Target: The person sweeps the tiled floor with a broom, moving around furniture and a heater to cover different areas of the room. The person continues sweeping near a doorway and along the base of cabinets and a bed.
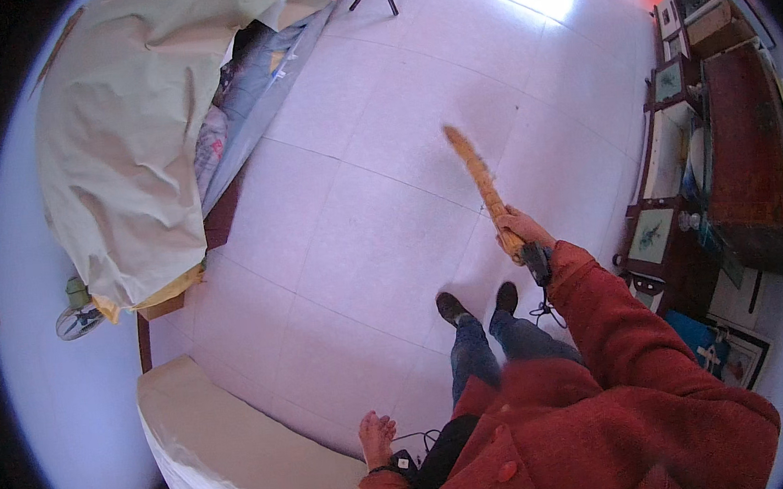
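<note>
My right hand (523,227) is closed round the near end of a long tan straw hand broom (481,175). The broom has binding bands along it and a frayed far tip. It points away from me and slightly left, held above the tiled floor; the gap beneath it is hard to judge. Low in the view, my left hand (377,437) hangs beside the near end of a cloth-covered seat or bed, with nothing visible in it. Its fingers are loosely bent and slightly apart. Each wrist carries a black strapped device with a cable.
Pale floor tiles (315,204) spread ahead of my shoes. At left, a beige sheet (126,146) drapes over furniture, with a small fan (79,320) beside it. A covered seat or bed (241,440) lies lower left. Dark wooden cabinets (748,161) line the right wall.
</note>
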A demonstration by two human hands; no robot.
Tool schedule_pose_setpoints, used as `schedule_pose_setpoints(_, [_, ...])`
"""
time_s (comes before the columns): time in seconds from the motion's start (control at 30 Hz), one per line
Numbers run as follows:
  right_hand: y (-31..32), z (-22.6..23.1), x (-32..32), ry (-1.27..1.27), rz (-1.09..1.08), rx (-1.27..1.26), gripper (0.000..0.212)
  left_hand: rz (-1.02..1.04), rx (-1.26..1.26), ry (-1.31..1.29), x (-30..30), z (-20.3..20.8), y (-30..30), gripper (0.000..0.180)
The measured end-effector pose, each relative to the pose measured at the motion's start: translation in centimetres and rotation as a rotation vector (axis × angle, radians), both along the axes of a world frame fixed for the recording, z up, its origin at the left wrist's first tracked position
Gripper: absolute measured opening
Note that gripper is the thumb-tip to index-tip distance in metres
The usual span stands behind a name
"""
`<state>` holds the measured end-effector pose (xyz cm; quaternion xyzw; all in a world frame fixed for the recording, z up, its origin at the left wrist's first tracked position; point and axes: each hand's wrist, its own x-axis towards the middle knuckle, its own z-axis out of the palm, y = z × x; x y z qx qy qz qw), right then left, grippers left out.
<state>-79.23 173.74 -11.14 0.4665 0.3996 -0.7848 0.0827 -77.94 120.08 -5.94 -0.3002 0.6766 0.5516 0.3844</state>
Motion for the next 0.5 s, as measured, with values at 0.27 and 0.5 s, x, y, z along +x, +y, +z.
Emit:
schedule_pose_setpoints(0.27, [-5.7, 5.2, 0.1, 0.045, 0.008, -0.085, 0.029, 0.244, -0.105, -0.128, -2.0, 0.3, -0.5, 0.036])
schedule_pose_setpoints(0.5, [-14.9, 5.2, -3.7, 0.177, 0.379, -0.323, 0.025, 0.252, -0.002, -0.088, -2.8, -0.3, -1.3, 0.031])
